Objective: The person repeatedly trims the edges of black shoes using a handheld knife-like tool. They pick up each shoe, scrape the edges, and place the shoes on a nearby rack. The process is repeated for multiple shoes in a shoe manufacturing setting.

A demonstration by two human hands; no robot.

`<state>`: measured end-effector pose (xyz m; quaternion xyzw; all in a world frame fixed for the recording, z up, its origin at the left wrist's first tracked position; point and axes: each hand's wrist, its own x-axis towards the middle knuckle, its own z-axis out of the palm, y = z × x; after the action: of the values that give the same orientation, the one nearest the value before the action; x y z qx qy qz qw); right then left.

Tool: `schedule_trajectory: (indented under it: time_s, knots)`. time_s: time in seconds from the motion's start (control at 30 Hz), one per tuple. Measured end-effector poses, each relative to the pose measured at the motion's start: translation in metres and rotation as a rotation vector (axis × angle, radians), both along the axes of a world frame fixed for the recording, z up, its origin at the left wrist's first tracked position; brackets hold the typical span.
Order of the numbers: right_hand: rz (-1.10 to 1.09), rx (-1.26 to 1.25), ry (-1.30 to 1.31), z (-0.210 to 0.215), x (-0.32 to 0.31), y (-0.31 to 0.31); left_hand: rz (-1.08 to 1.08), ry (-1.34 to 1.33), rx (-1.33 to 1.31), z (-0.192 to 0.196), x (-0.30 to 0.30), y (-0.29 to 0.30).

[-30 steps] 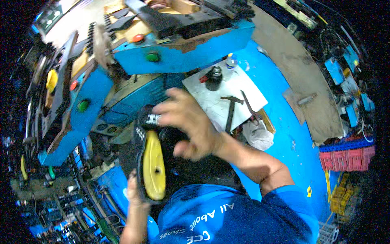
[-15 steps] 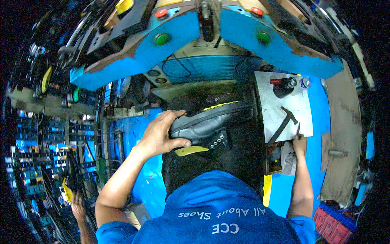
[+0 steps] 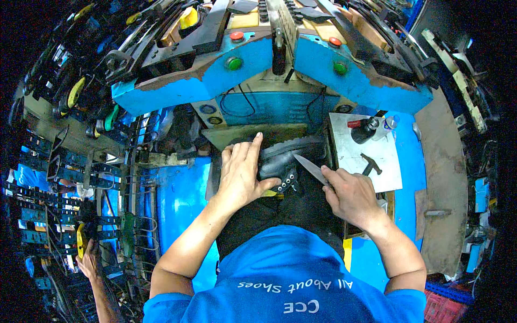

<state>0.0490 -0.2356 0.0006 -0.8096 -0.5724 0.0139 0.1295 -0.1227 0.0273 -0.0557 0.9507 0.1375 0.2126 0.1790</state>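
Observation:
My left hand is wrapped over one end of a black shoe, its thumb below and its fingers stretched along the far side. The shoe lies on its side across my lap, with the ridged sole edge facing away from me and the lace eyelets toward me. A bit of yellow shows under the shoe beside my thumb. In my right hand is a knife. Its blade points up and left, with the tip at or just over the shoe; whether it touches I cannot tell.
A hammer lies on a pale board at my right, with a dark bottle and a clear bottle behind. Ahead stands a blue machine with red and green buttons. At far left, another person's hand is near a yellow piece.
My right hand has come from the board to the shoe, bringing the knife. The shoe has turned so its ridged sole edge shows, and my left hand's fingers have stretched out over it.

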Motion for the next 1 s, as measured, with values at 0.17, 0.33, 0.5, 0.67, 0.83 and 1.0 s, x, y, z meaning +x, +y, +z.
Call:
schedule_trajectory:
  time_s: [0.17, 0.33, 0.5, 0.67, 0.83, 1.0]
  knots:
    - [0.024, -0.151, -0.113, 0.006, 0.006, 0.014, 0.023, -0.02, 0.027, -0.017, -0.001, 0.002]
    - [0.127, -0.088, 0.046, 0.02, 0.028, 0.042, 0.049, -0.038, 0.005, -0.02, 0.0, -0.003]
    - [0.36, -0.086, -0.258, -0.007, 0.064, 0.051, 0.082, -0.036, 0.04, -0.017, 0.0, -0.004]
    - [-0.015, 0.042, 1.042, -0.025, 0.052, 0.067, 0.038, -0.053, 0.091, -0.024, 0.005, 0.001]
    - [0.12, -0.168, 0.094, 0.031, 0.003, -0.007, -0.126, -0.022, 0.157, -0.008, 0.006, 0.004]
    - [-0.107, 0.244, 0.328, 0.013, 0.007, -0.037, -0.055, 0.052, 0.134, 0.022, 0.03, -0.017]
